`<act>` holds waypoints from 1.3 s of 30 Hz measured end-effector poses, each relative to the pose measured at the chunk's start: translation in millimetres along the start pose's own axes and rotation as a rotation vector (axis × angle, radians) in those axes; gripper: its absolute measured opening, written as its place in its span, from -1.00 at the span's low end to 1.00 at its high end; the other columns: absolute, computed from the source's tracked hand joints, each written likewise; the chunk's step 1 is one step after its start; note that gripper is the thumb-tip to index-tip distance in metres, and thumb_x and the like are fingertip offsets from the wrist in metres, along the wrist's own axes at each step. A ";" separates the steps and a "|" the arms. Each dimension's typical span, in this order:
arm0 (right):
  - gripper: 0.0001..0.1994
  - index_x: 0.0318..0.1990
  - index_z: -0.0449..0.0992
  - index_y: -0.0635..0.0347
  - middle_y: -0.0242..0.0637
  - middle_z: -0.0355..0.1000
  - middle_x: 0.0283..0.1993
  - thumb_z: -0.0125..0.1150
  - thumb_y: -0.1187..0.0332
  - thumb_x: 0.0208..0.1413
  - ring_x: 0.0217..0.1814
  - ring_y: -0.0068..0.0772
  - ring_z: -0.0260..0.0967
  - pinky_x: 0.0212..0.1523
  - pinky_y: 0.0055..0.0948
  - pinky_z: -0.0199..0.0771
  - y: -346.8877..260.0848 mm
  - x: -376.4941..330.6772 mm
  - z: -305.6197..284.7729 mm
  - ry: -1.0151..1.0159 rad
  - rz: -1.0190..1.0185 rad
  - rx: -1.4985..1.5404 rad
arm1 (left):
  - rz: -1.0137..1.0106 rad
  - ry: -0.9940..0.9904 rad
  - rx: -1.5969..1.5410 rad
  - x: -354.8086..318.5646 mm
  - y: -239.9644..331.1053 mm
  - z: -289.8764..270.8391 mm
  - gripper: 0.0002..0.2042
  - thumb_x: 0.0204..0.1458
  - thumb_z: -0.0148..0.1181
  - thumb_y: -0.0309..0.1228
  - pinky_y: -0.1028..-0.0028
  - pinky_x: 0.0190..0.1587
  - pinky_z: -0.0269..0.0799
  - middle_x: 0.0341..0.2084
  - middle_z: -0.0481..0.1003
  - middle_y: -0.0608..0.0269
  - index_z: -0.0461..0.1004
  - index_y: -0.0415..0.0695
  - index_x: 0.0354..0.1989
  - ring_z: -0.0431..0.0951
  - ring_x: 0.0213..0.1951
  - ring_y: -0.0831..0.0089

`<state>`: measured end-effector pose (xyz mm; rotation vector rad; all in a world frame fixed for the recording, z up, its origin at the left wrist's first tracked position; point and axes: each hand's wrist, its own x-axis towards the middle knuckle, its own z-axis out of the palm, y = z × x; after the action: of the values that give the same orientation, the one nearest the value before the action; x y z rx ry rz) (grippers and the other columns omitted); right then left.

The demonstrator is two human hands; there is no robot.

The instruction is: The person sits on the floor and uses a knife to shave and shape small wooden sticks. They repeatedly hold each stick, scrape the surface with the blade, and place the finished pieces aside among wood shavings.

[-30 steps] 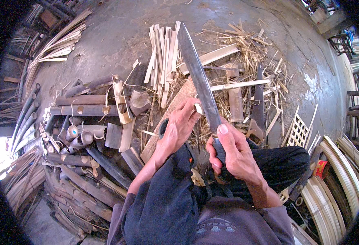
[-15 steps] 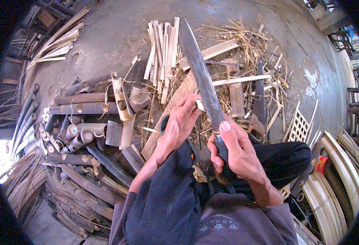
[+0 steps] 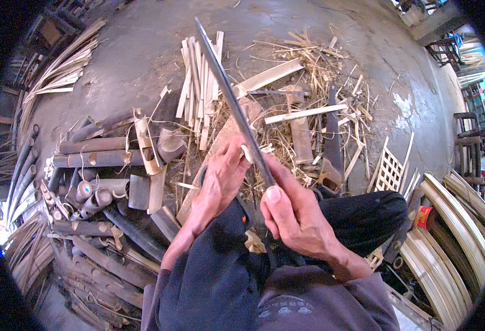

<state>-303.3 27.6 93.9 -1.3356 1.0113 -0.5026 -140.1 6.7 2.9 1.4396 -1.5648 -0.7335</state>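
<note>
My right hand (image 3: 297,215) is wrapped round the handle of a long knife (image 3: 227,87). The blade rises to the upper left, turned almost edge-on, its tip above a bundle of pale strips. My left hand (image 3: 220,174) is closed, pinching a small pale piece of bamboo (image 3: 246,154) between thumb and fingers. That piece lies against or right beside the blade; I cannot tell which. Most of it is hidden in the fingers. Below the hands, a wooden board (image 3: 228,129) slants between my legs and the shavings.
Split bamboo strips (image 3: 194,83) lie ahead on the floor. A saw (image 3: 332,132) rests among the shavings (image 3: 314,60). Dark bamboo tubes (image 3: 102,159) are stacked at left. A woven lattice piece (image 3: 389,168) and coiled strips (image 3: 435,270) stand at right.
The knife has tilted further left and its blade has turned from showing its flat side to nearly edge-on. The whole view has shifted slightly. Both hands keep their hold.
</note>
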 end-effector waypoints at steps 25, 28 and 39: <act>-0.51 0.38 -0.01 0.11 -0.51 0.19 -0.55 -0.21 0.32 0.32 -0.58 -0.70 0.11 -0.55 -0.63 0.21 11.5 8.9 1.9 0.038 -0.152 -0.033 | -0.030 -0.051 0.084 -4.1 -22.5 4.3 -0.83 0.07 0.13 -0.50 0.35 -0.28 0.43 -0.39 0.44 0.15 0.36 -0.12 -0.17 0.49 -0.32 0.27; -0.50 0.38 -0.01 0.10 -0.50 0.18 -0.55 -0.20 0.33 0.31 -0.54 -0.68 0.12 -0.50 -0.61 0.23 18.5 14.7 6.8 0.043 -0.270 -0.145 | -0.016 0.018 0.059 -12.9 -41.3 2.4 -0.86 0.09 0.13 -0.46 0.37 -0.28 0.45 -0.34 0.44 0.17 0.39 -0.10 -0.18 0.50 -0.32 0.30; -0.50 0.23 0.09 0.29 0.22 0.43 -0.39 -0.17 0.13 0.28 -0.25 0.32 0.43 -0.25 0.02 0.38 59.8 33.1 14.1 0.147 -0.173 -0.152 | -0.275 0.177 -0.372 -23.0 -46.0 0.2 -0.67 0.05 0.18 -0.46 0.33 -0.07 0.37 -0.18 0.44 0.11 0.31 -0.24 -0.02 0.49 -0.18 0.29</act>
<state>-288.9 21.7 25.9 -1.5480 1.0759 -0.6733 -119.5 21.8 -41.7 1.4069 -1.0409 -0.9721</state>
